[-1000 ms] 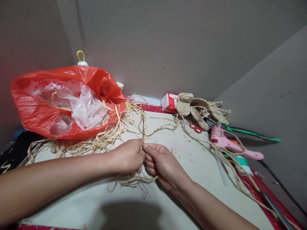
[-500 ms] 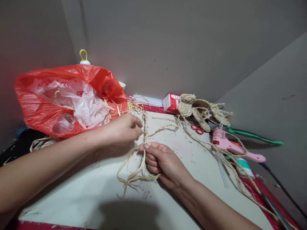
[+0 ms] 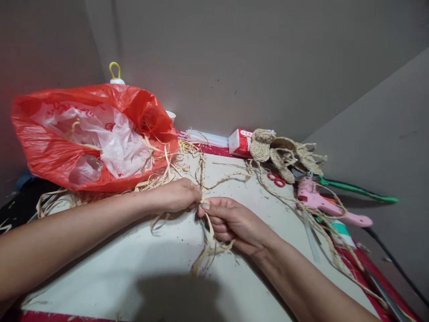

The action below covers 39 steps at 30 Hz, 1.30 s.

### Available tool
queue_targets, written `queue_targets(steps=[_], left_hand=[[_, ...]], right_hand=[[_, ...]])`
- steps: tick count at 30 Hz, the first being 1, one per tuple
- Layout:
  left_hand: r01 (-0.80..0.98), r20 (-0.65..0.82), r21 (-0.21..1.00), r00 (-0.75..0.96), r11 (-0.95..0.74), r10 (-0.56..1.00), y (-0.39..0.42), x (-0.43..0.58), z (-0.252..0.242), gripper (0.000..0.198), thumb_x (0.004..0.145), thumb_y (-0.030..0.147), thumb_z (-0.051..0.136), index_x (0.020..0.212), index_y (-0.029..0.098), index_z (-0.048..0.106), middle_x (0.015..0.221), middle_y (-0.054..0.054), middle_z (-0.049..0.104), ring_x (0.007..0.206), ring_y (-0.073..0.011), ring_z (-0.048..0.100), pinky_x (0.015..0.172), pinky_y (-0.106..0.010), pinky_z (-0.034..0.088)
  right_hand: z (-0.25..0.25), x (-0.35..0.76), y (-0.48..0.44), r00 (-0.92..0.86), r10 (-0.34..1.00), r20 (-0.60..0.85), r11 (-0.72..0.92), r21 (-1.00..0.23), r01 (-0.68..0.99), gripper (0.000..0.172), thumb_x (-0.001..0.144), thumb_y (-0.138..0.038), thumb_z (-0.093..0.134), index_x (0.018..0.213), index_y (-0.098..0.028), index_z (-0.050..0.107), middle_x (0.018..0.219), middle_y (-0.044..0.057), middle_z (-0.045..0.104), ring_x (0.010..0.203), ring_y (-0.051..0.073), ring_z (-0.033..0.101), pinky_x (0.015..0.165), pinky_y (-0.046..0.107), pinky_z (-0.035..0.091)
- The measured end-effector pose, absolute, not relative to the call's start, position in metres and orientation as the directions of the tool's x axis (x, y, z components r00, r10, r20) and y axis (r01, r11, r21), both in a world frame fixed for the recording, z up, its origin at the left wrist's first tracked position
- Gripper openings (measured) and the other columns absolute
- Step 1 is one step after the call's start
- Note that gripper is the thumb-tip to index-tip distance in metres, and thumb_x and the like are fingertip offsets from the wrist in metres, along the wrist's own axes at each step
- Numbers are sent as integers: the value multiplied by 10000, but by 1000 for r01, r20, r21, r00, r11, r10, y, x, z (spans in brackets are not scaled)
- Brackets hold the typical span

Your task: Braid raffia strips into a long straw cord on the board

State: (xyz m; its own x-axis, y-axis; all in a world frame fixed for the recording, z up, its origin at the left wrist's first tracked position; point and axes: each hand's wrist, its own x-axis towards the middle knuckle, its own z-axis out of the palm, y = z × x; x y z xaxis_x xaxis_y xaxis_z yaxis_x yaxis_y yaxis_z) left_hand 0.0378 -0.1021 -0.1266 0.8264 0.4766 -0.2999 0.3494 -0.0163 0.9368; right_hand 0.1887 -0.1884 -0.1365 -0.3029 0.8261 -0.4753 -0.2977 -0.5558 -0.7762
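A thin braid (image 3: 202, 172) of straw-coloured raffia lies across the white board and runs down to my hands. My right hand (image 3: 231, 221) is closed, thumb and forefinger pinching the braid's lower end. Against it, my left hand (image 3: 181, 195) is closed with its fingertips on the raffia at the same spot; its grip is partly hidden. Loose raffia strands (image 3: 212, 245) hang below the pinch and spread over the board.
A red plastic bag (image 3: 43, 147) with a white bag and raffia stands at left. Toward the right are woven straw pieces (image 3: 259, 150), red-handled scissors (image 3: 276, 180), a pink glue gun (image 3: 318, 203) and long braided cord (image 3: 331, 241). A red-and-white box (image 3: 238, 142) sits by the wall.
My left hand has come down and right, from beside the upper braid to meet my right hand. The loose strands have swung rightward. My right hand stays nearly in place.
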Motion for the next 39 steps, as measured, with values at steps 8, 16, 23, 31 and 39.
queue_targets(steps=[8, 16, 23, 31, 39], left_hand=[[412, -313, 907, 803, -92, 508, -102, 38, -118, 253, 746, 209, 405, 505, 158, 462, 424, 53, 355, 383, -59, 272, 406, -220, 202], [395, -446, 893, 836, 214, 320, -102, 39, -124, 192, 751, 277, 469, 601, 172, 529, 360, 80, 269, 319, -66, 149, 336, -227, 103], [409, -343, 912, 805, -32, 485, -108, 39, -127, 208, 740, 239, 469, 548, 165, 435, 450, 73, 324, 403, -52, 225, 399, -209, 180], [404, -269, 902, 798, -148, 539, -113, 39, -129, 244, 761, 281, 445, 590, 146, 553, 489, 50, 421, 445, -68, 304, 439, -205, 237], [274, -300, 953, 781, 131, 547, -121, 40, -132, 258, 747, 276, 482, 528, 144, 510, 448, 25, 480, 360, -50, 313, 372, -192, 202]], right_hand=[[-134, 195, -187, -291, 836, -464, -508, -857, -92, 288, 746, -409, 661, 682, -141, 578, 382, -122, 269, 360, 29, 114, 350, 181, 83], [-136, 198, -188, -192, 917, -350, -320, -932, 171, 308, 776, -437, 609, 691, -144, 650, 433, -78, 341, 404, 61, 206, 402, 218, 137], [-127, 204, -188, -180, 933, -310, -208, -877, 433, 300, 799, -390, 567, 625, -150, 609, 545, -31, 444, 508, 94, 315, 472, 226, 241], [-121, 185, -198, -65, 887, -457, -441, -881, 173, 274, 800, -411, 498, 659, -183, 555, 424, -88, 298, 370, 73, 198, 365, 216, 143], [-132, 158, -212, 66, 978, -196, -206, -900, 383, 264, 838, -302, 468, 629, -177, 570, 480, -37, 380, 456, 106, 333, 438, 227, 234]])
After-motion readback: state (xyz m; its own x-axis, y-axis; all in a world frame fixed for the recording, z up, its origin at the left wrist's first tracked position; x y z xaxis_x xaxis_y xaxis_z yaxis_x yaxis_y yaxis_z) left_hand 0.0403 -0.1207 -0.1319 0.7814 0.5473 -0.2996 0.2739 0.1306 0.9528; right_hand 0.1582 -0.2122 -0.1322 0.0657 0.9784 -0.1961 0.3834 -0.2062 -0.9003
